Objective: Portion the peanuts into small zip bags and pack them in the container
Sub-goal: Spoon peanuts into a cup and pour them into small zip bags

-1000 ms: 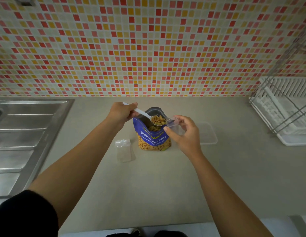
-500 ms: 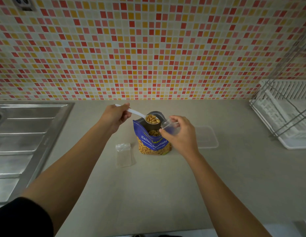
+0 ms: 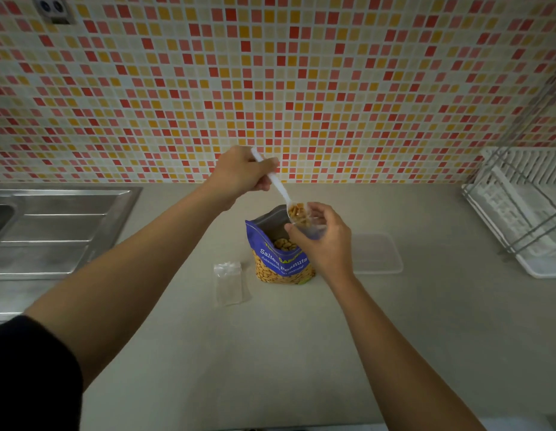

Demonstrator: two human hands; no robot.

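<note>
A blue pouch of salted peanuts (image 3: 281,259) stands open on the counter. My left hand (image 3: 242,175) grips a white plastic spoon (image 3: 278,186), tilted down, its bowl full of peanuts (image 3: 298,213) at the mouth of a small clear zip bag (image 3: 312,227). My right hand (image 3: 325,241) pinches that bag open above the pouch. A stack of empty zip bags (image 3: 229,283) lies left of the pouch. A clear shallow container (image 3: 377,253) sits on the counter behind my right hand.
A steel sink drainboard (image 3: 53,228) fills the left side. A white dish rack with a wire frame (image 3: 519,213) stands at the right. The mosaic-tiled wall (image 3: 270,88) rises behind the beige counter (image 3: 270,353).
My left hand rose and tipped the loaded spoon to the right, from over the pouch to the mouth of the small bag. My right hand lifted the bag slightly.
</note>
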